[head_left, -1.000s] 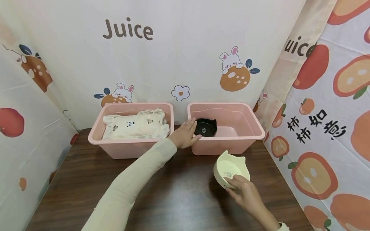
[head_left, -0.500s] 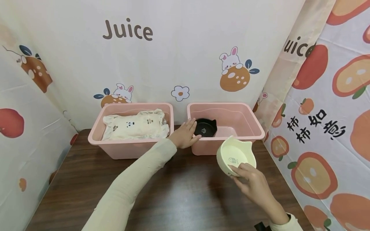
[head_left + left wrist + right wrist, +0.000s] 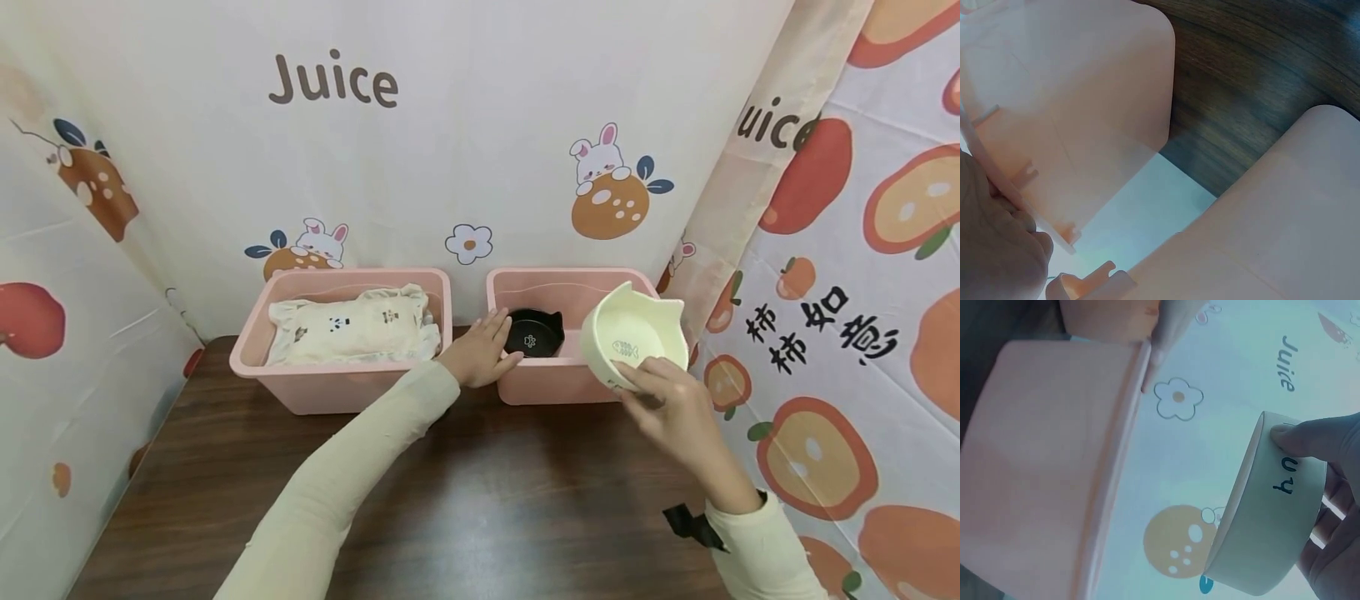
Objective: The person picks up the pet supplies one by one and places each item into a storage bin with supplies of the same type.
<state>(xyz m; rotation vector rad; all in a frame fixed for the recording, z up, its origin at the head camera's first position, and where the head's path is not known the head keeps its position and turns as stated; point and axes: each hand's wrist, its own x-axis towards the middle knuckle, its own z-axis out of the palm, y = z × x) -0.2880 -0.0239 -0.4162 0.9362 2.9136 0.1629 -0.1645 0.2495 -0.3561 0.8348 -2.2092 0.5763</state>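
My right hand (image 3: 678,408) holds a pale yellow bowl (image 3: 641,321) with cat ears by its near wall, thumb on one face and fingers on the other. The bowl is tilted, its opening toward the head camera, and overlaps the right end of a pink plastic bin (image 3: 551,383). A fish drawing shows on its inner base; the right wrist view shows dark lettering on its outer wall (image 3: 1266,506). My left hand (image 3: 480,350) rests on that bin's left rim with its fingers straight. A black cat-eared bowl (image 3: 535,335) with a paw print sits inside the bin, beside the left fingertips.
A second pink bin (image 3: 337,393) stands to the left, a frilled cream cushion (image 3: 352,329) lying in it. Both bins are on a dark wooden table (image 3: 480,500) close to the back curtain (image 3: 465,150). A patterned curtain (image 3: 817,333) bounds the right side.
My right hand has raised the yellow bowl from over the table, forward and slightly right, to the right bin's front edge. The left hand has stayed on the rim.
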